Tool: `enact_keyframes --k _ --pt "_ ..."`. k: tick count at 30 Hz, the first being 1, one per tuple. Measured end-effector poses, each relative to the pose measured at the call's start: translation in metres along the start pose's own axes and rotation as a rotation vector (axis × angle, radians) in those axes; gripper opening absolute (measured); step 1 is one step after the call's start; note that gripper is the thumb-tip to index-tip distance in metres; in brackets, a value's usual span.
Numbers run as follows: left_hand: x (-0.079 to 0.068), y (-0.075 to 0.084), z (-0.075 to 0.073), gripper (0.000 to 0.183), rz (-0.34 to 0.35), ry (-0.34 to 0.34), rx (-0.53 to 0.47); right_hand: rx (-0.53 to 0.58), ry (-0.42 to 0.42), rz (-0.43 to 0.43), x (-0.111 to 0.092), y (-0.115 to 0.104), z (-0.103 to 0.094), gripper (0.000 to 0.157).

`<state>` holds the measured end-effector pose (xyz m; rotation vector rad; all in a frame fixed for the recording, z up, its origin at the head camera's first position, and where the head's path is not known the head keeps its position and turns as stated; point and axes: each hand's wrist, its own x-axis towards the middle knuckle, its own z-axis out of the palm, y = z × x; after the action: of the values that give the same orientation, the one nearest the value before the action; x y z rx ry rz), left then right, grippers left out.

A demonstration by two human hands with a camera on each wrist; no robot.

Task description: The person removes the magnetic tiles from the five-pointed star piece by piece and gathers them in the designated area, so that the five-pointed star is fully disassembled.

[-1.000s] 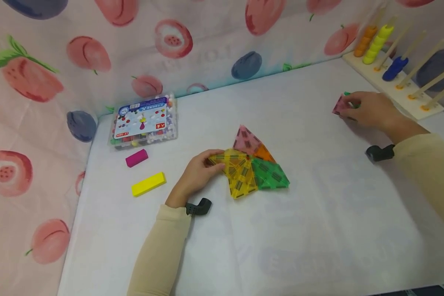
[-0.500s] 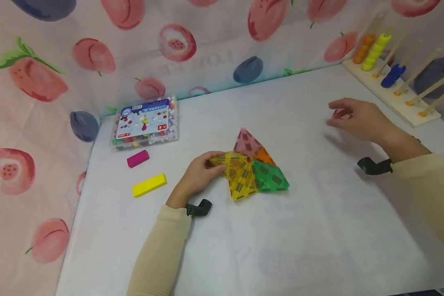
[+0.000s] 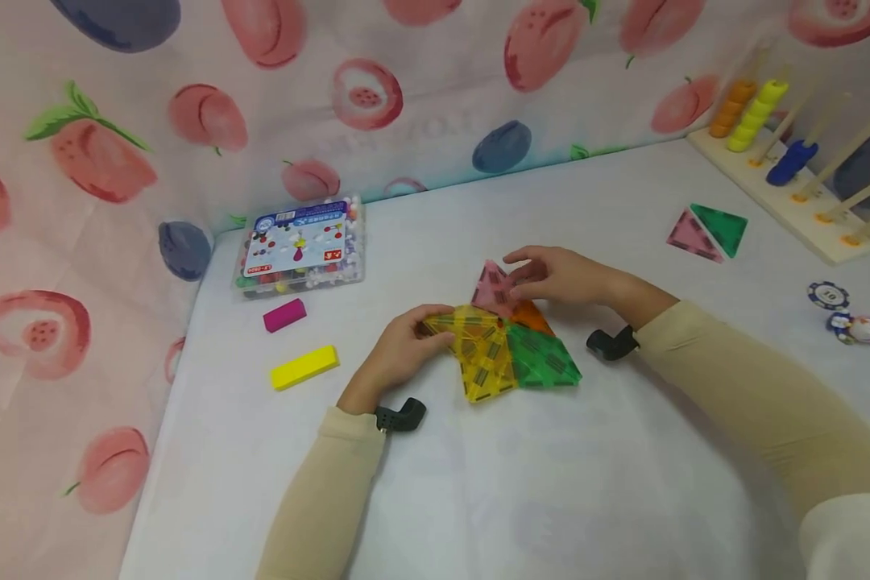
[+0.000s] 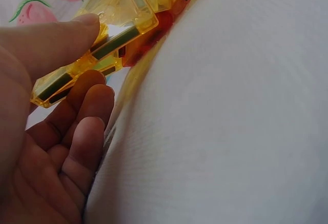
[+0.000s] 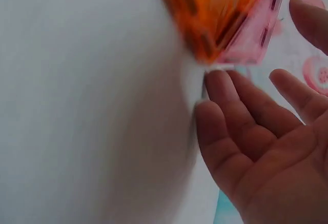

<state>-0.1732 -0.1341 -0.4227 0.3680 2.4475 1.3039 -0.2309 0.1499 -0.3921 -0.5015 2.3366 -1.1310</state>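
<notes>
A structure of joined translucent magnetic tiles stands on the table, with yellow tiles [image 3: 484, 366], a green tile [image 3: 544, 358], a pink tile [image 3: 489, 290] and an orange tile [image 3: 532, 316]. My left hand [image 3: 399, 346] pinches the yellow corner at its left; in the left wrist view the thumb [image 4: 66, 42] lies on top of a yellow tile and fingers curl beneath. At the back right of the structure is my right hand [image 3: 569, 278], fingers spread beside the pink tile. The right wrist view shows its fingers [image 5: 220, 88] apart from one another, just below the orange and pink tips.
Two flat triangle tiles, pink [image 3: 694, 238] and green [image 3: 725, 227], lie at the right. Beyond them is a peg board [image 3: 790, 193] with beads. A poker chip [image 3: 829, 295] and figurine [image 3: 859, 328] sit farther right. A bead box [image 3: 300, 246], magenta block [image 3: 284, 315] and yellow block [image 3: 304, 367] are left.
My right hand has left the flat pink and green tiles at the right and come left to the structure. The left hand keeps its pinch. The chip and figurine have come into view.
</notes>
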Motion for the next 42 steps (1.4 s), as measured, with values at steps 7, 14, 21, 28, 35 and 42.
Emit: enact_keyframes --k 7,14,21,28,35,42 --pt "0.002 -0.003 0.001 0.039 0.015 0.009 0.015 0.037 -0.021 -0.016 0.004 -0.002 0.005 0.066" --pt "0.002 -0.004 0.002 0.036 0.014 0.007 0.015 0.127 -0.012 0.016 0.008 0.002 0.005 0.061" --pt "0.002 -0.002 0.002 0.037 0.013 0.004 0.015 0.188 0.024 0.007 0.009 0.008 0.003 0.05" --pt "0.002 -0.002 0.002 0.037 0.005 0.007 0.016 0.138 0.093 0.028 0.011 0.014 0.001 0.044" --pt "0.001 -0.002 0.002 0.037 -0.002 0.003 0.012 0.02 0.068 0.035 0.008 0.013 -0.002 0.025" --pt "0.002 -0.002 0.002 0.037 -0.001 0.001 0.016 -0.048 0.024 0.009 0.007 0.012 -0.003 0.049"
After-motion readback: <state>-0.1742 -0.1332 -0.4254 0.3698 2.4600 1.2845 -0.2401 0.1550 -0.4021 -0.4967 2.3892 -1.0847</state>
